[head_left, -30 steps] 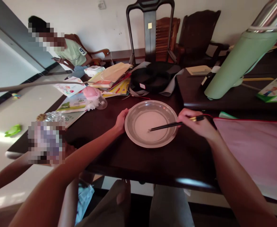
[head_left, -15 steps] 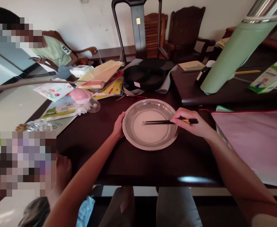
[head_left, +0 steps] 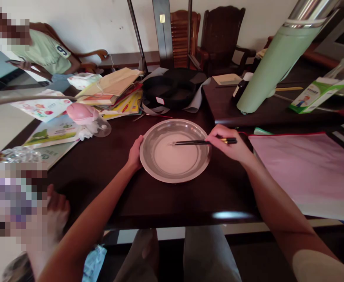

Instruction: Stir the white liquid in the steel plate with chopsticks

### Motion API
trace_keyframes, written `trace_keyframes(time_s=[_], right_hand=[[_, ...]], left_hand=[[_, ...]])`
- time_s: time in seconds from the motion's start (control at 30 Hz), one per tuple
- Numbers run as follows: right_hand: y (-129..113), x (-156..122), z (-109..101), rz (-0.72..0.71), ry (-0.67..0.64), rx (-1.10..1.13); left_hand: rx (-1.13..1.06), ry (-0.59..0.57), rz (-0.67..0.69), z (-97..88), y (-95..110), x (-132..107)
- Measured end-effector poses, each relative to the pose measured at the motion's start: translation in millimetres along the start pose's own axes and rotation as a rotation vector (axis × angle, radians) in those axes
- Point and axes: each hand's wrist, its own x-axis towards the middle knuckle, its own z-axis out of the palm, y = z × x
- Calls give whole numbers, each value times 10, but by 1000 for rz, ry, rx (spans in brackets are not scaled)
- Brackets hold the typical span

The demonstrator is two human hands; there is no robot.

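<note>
Left of the bowl (head_left: pixel 174 179), the left hand (head_left: pixel 135 152) is touching the rim, probably steadying it against sliding on the table (head_left: pixel 166 203). Its fingers are mostly hiding behind the rim; from where I'm standing, I cannot tell whether they are pinching or just bracing. Right of the bowl, the right hand (head_left: pixel 225 141) is pinching black chopsticks (head_left: pixel 191 142), their gold-banded ends poking out behind the grip. The tips are reaching into the pale liquid (head_left: pixel 174 160) inside the bowl; holding well back along the shafts is likely keeping the fingers dry. The bowl is sitting level on the table, between both hands, presumably so one can be bracing while the other is working. Right of the bowl, a pink pouch (head_left: pixel 301 168) is lying flat. Beyond it to the right, a green flask (head_left: pixel 277 70) is standing. Left of and beyond the bowl, a pink-topped bottle (head_left: pixel 79 113) and papers (head_left: pixel 116 88) are lying, perhaps pushed aside. Well left of the bowl, another person's hand (head_left: pixel 58 207) is showing, partly blurred.
</note>
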Motion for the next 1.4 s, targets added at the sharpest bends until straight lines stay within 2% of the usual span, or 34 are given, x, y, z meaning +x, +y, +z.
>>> trace_keyframes(time_s=[0.07,0.13,0.23,0.3,0.37,0.43,0.53,0.63,0.7,0.77,0.87,0.93,0.97,1.07,1.13,1.17,1.23,1.33,1.4], right_hand=[[45,-10,-95,36,125,19],[54,-25,-168,58,182,116],[-4,-29,-123,80,68,209],[-45,-13,-34,58,-52,147],[-50,1,11,4,-73,50],[-20,1,-30,-1,18,5],[23,-23,-152,62,146,94],[11,-34,-135,97,38,200],[-9,-22,-44,66,-80,163],[-9,-6,19,9,-116,83],[27,-4,-41,32,37,35],[41,-17,-126,79,144,87],[38,-24,-150,94,149,132],[8,-24,-87,76,-3,202],[1,-8,10,16,-101,150],[9,0,43,-15,-106,113],[41,10,38,-30,-24,68],[85,3,-104,34,142,111],[84,-8,-169,56,146,189]], left_hand=[[9,16,14,5,5,-6],[15,24,21,4,5,-7],[19,21,31,-9,-5,6],[24,30,35,-22,-13,22],[29,44,27,-32,-19,35],[33,57,12,-32,-20,38],[28,67,0,-15,-13,22],[21,51,17,3,-4,1],[24,44,27,6,-1,-6],[27,39,18,5,-3,-10],[22,26,14,-1,-12,-13],[18,17,33,-7,-23,-8],[16,17,43,-11,-29,-2],[9,30,58,-29,-51,28],[6,34,59,-42,-68,50],[6,30,61,-47,-76,59],[2,10,70,-52,-89,70],[-12,-36,81,-44,-95,74],[-16,-79,82,-41,-94,80]])
